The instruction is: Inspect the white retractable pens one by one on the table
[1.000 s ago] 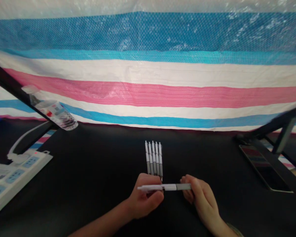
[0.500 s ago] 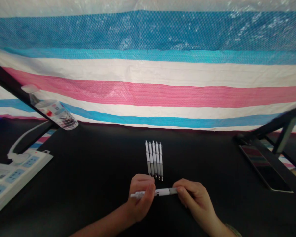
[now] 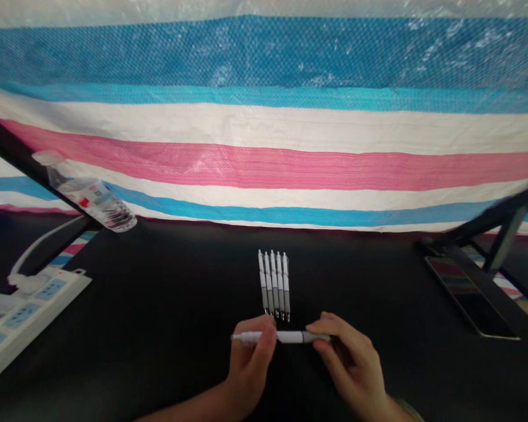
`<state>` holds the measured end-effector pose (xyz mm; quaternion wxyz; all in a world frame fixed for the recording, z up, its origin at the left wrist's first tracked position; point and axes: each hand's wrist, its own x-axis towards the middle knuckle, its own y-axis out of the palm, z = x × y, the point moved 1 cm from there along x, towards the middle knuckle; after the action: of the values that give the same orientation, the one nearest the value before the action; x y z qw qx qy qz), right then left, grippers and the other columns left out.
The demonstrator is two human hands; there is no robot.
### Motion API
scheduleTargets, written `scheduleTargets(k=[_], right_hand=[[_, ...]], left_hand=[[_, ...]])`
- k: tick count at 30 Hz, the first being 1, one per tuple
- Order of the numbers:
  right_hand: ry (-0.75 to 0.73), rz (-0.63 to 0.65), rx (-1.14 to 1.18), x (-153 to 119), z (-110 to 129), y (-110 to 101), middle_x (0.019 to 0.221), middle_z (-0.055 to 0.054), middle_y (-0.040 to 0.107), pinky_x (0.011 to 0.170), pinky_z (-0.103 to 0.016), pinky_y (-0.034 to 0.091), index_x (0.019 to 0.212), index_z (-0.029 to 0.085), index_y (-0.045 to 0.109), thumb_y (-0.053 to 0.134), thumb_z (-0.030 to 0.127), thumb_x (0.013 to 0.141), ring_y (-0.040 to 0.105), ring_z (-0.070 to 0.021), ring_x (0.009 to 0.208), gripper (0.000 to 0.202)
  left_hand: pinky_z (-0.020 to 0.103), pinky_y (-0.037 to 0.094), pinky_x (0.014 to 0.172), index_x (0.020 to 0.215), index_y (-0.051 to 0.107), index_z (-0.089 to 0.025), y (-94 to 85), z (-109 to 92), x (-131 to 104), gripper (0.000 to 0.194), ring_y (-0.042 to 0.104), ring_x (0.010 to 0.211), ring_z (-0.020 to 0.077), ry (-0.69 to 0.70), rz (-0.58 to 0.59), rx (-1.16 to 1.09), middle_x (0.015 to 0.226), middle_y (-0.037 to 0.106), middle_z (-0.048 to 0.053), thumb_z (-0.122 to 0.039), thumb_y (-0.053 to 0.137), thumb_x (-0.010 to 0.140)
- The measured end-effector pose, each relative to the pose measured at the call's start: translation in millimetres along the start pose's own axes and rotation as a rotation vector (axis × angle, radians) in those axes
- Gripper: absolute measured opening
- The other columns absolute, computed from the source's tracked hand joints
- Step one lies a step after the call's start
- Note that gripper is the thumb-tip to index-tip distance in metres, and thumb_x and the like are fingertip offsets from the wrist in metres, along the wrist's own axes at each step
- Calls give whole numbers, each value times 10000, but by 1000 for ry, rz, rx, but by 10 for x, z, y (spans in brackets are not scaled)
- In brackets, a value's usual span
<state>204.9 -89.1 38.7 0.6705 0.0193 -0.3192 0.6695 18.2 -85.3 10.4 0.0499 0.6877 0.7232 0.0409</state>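
A white pen with a grey grip [image 3: 290, 337] lies level between my two hands, just above the black table. My left hand [image 3: 251, 357] is closed around its push-button half, thumb and fingers pinching the white barrel. At the other end, my right hand [image 3: 349, 357] holds the grey grip between thumb and fingertips; the tip is partly hidden there. Just beyond my hands, several matching white-and-grey pens [image 3: 274, 284] lie side by side in a row, buttons pointing away from me and tips toward me.
To the left are a white power strip [image 3: 39, 310] with a plugged-in cable and a clear water bottle [image 3: 99, 202]. A dark phone [image 3: 470, 298] lies at the right beside a black metal frame [image 3: 506, 225]. A striped plastic sheet [image 3: 264, 170] hangs behind the table.
My right hand's fingers have opened slightly around the grip, showing more of the pen's tip end. The pen has turned a little closer to level. My left hand keeps its pinch.
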Motion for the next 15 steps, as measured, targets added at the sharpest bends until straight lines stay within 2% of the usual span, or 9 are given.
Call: scheduleTargets(k=[3,5,6,11,15], right_hand=[[199,244,133,36,-4,15,669,-7,659,552,-224,462,952,204,724,526,393,995,592,-140,577,277],[293,399,238,37,-9,29,582,21,572,529,-221,401,925,186,714,450,454,1020,505,-117,524,389],[326,436,284,31,-14,34,557,31,538,522,-223,377,912,179,709,430,481,1024,467,-109,507,426],[397,450,342,4,-23,50,497,54,450,460,-225,290,851,173,699,427,516,1019,365,-91,447,469],[223,338,153,17,21,35,572,15,588,469,-218,380,794,206,715,513,459,993,504,-115,481,380]], left_hand=[[243,323,457,537,474,-202,49,-29,7,574,333,453,104,-39,-5,-52,479,369,-46,-646,548,894],[236,309,452,514,441,-199,66,-48,11,614,326,448,96,-42,-21,-58,467,356,-48,-678,536,887],[235,305,448,509,441,-197,69,-53,8,622,332,446,96,-31,-30,-55,463,363,-44,-684,535,884],[233,312,435,520,492,-185,58,-27,-40,568,379,430,98,126,-10,-65,465,408,-31,-580,550,924],[241,306,421,590,571,-193,41,-5,-67,473,376,410,102,208,-49,-87,459,415,-43,-541,591,911]])
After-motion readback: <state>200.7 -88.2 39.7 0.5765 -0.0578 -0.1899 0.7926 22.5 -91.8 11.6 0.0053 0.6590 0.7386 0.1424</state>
